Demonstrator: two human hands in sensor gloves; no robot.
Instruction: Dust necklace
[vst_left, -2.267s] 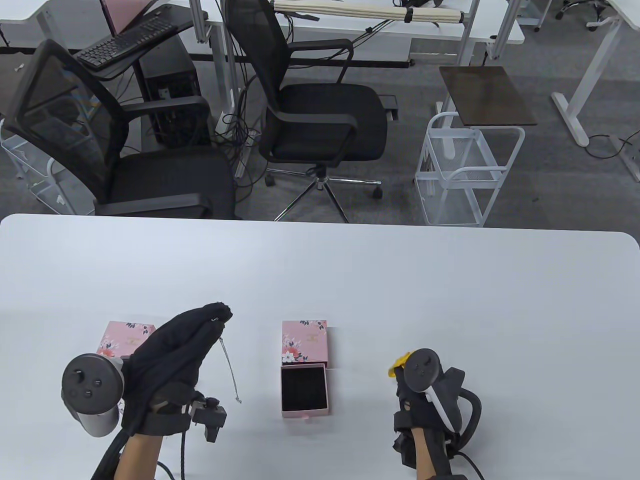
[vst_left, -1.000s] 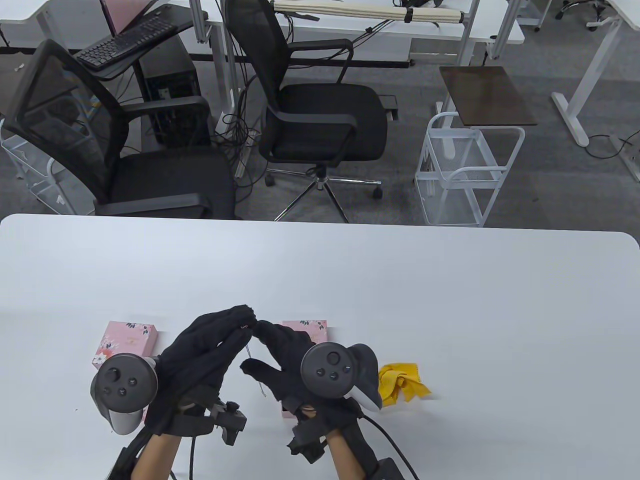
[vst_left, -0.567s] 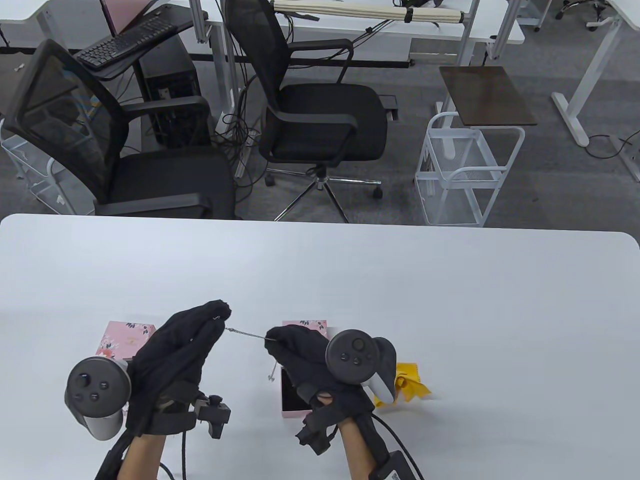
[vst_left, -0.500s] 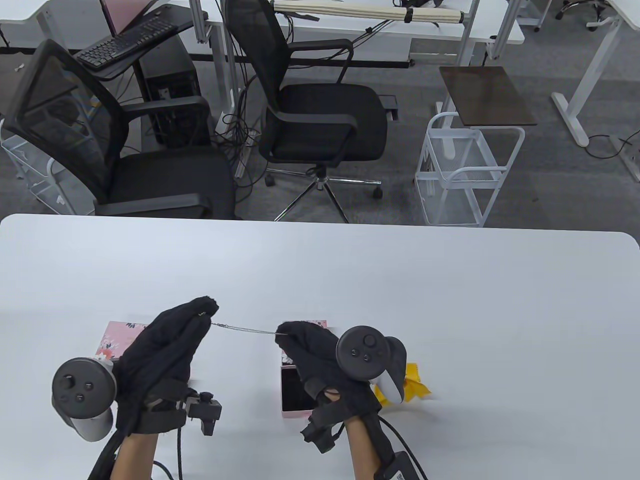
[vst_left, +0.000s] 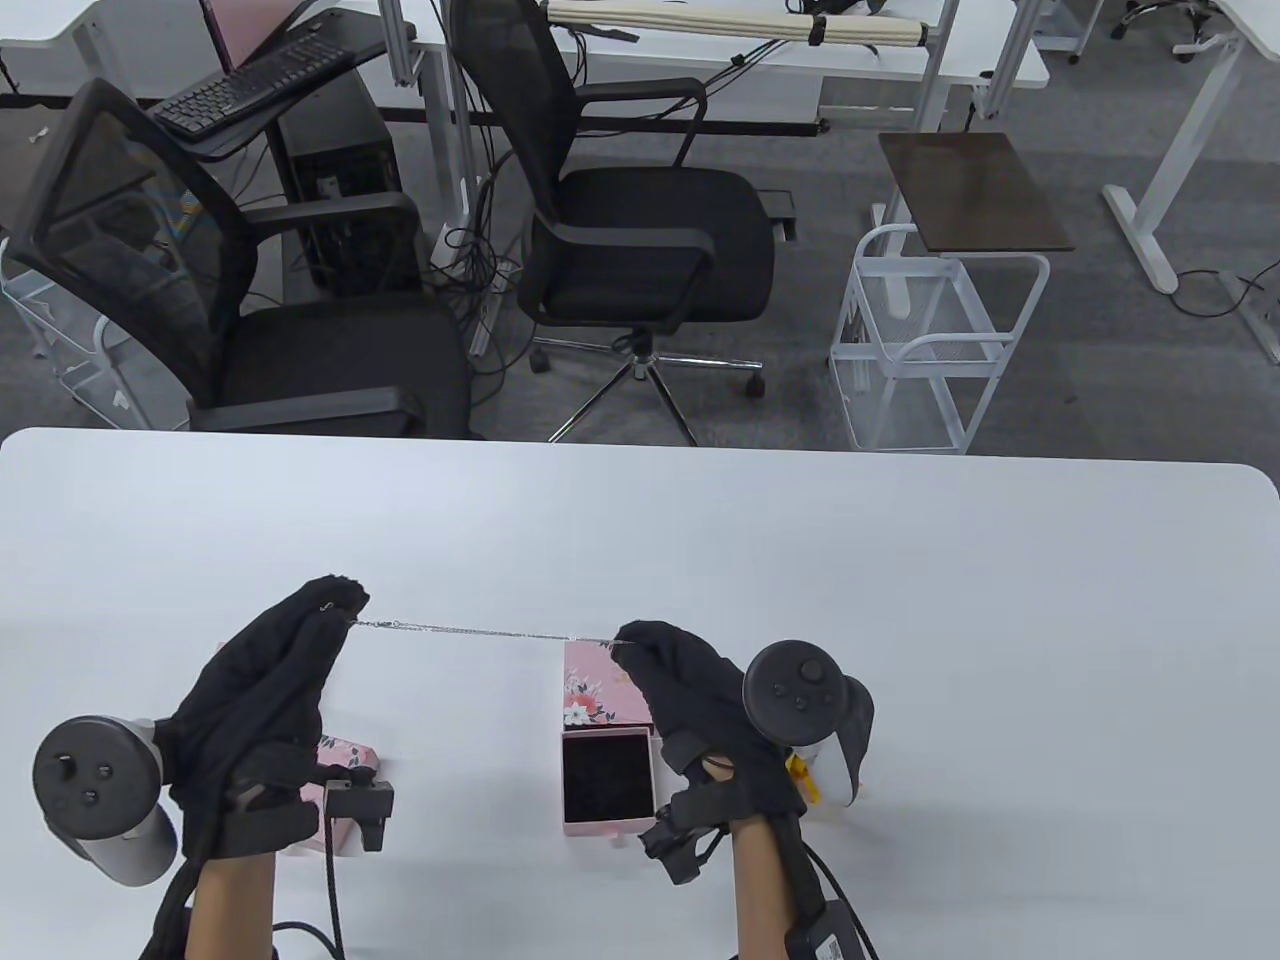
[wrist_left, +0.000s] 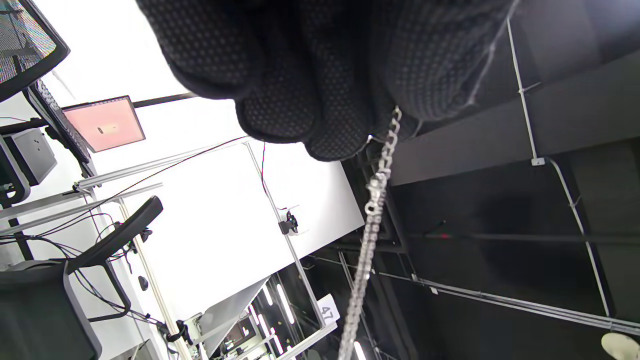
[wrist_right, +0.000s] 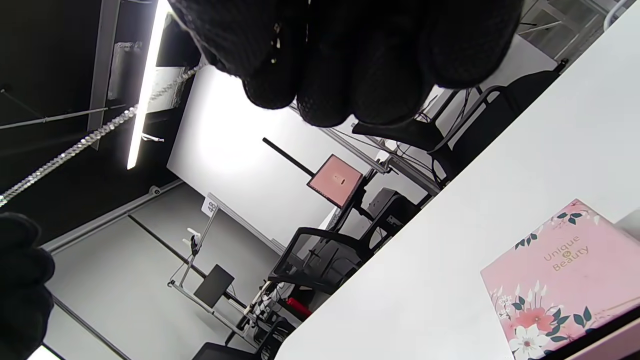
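Necklace (vst_left: 480, 631): fine silver chain, drawn out in a nearly straight, level line above the white table (vst_left: 900, 620), spanning the gap between the two gloved hands. In the left wrist view the links show clearly, with a small clasp-like piece a short way below the fingertips.

Left hand (vst_left: 265, 690): black sensor glove, raised off the table, fingertips bunched and pinching the left end of the chain. Tracker strapped behind it, at the view's lower left.

Right hand (vst_left: 700, 700): black sensor glove, fingers curled, pinching the right end of the chain at the fingertips. Tracker on its back, toward the right. The two hands are well apart, joined only by the chain.

Open jewellery box (vst_left: 608, 780): pink tray with a black lining, lying on the table below the chain, just left of the right hand's wrist.

Box sleeve (vst_left: 600, 690): pink, floral print, lettered "Unique & Beauty" in the right wrist view; lies touching the far edge of the open tray, partly covered by the right hand.

Second pink box (vst_left: 345, 752): floral print, largely hidden beneath the left hand.

Yellow cloth (vst_left: 800, 775): only a small piece shows, on the table beneath the right hand's tracker.

Beyond the table: two black office chairs (vst_left: 640, 230), a white wire cart (vst_left: 930, 350).
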